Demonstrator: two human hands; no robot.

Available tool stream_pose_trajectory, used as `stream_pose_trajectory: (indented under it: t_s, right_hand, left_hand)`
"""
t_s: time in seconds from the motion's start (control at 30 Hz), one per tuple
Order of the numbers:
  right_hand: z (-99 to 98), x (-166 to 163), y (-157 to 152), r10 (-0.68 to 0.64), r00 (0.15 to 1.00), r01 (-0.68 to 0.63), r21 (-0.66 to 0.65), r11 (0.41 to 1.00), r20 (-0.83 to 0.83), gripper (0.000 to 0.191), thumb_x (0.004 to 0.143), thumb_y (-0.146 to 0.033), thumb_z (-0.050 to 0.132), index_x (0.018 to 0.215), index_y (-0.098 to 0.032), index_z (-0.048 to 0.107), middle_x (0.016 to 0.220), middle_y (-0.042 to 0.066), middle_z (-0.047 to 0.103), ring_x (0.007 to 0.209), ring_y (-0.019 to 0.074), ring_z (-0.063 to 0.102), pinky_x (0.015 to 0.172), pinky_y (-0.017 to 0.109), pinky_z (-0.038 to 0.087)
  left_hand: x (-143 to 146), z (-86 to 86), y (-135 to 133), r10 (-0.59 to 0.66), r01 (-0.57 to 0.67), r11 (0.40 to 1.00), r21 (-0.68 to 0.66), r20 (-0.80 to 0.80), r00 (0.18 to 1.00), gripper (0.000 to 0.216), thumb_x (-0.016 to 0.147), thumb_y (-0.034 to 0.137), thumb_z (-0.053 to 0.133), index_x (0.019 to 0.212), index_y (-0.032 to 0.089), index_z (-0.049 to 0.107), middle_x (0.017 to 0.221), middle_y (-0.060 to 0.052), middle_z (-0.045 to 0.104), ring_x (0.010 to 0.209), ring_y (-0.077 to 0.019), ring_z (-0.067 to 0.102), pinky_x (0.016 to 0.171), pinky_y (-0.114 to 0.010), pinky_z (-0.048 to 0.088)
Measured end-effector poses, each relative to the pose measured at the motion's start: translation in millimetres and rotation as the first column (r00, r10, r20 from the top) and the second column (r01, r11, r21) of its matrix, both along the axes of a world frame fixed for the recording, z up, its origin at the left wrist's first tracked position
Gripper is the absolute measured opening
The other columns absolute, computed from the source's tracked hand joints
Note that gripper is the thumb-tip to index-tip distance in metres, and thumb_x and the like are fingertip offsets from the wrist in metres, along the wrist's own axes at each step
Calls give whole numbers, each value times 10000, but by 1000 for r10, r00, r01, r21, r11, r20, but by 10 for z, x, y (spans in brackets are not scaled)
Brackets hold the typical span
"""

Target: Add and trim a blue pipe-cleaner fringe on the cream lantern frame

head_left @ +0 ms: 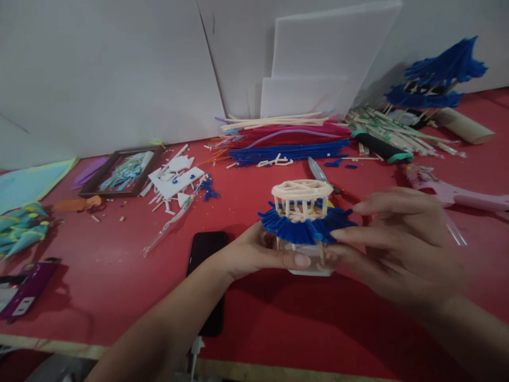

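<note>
A small pavilion model [303, 212] stands on the red table [119, 254]. It has a cream stick ring on top, a blue fuzzy pipe-cleaner skirt round its middle, thin stick legs and a white base. My left hand [262, 250] cups the model's lower left side, thumb lying along the base. My right hand [393, 244] comes in from the right; its fingertips touch the blue skirt and the base, fingers mostly stretched out. The model's far side is hidden.
A black phone [207, 249] lies under my left forearm. Behind are piles of blue, pink and cream pipe cleaners [286, 143], wooden sticks [397, 135], scissors [322, 175], a pink glue gun [449, 191], white foam scraps [175, 178], a framed picture [123, 171] and white boards [318, 69].
</note>
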State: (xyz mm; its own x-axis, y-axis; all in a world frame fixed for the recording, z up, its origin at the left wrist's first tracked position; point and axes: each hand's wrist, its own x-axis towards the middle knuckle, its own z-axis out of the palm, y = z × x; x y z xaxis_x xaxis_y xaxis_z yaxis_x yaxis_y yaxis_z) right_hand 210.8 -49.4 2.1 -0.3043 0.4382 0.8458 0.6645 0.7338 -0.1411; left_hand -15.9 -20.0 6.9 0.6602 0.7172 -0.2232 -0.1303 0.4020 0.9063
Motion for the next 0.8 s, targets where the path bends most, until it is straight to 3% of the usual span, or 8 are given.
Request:
stream_pose_trajectory:
  t_s: [0.3,0.6,0.8]
  right_hand:
    - [-59,-67,-21,-3,996,1,-20,1000,-87,70,944,-244,698,955,-313,697,1078,53,635,971,238,609,871,463,487]
    - [-32,-86,-58,-30,996,23,-86,996,-88,151,938,-166,651,968,-312,673,1033,53,577,1014,272,604,927,496,513]
    - [-36,-109,-74,-21,995,5,-159,987,-101,135,956,-173,655,985,-304,671,1018,58,567,1027,264,599,821,453,532]
  left_hand:
    - [6,16,-13,-9,10,1000,9,-14,1000,494,639,472,956,1010,197,780,1084,-124,816,1099,-341,759,1097,-545,505]
    - [1,9,4,-12,9,999,-51,-70,997,579,597,398,984,1076,163,760,1163,-143,803,1185,-354,724,1128,-543,479]
    - [9,20,-2,10,-14,998,-61,-60,998,576,568,384,996,1045,160,764,1114,-135,806,1188,-364,720,1117,-539,494]
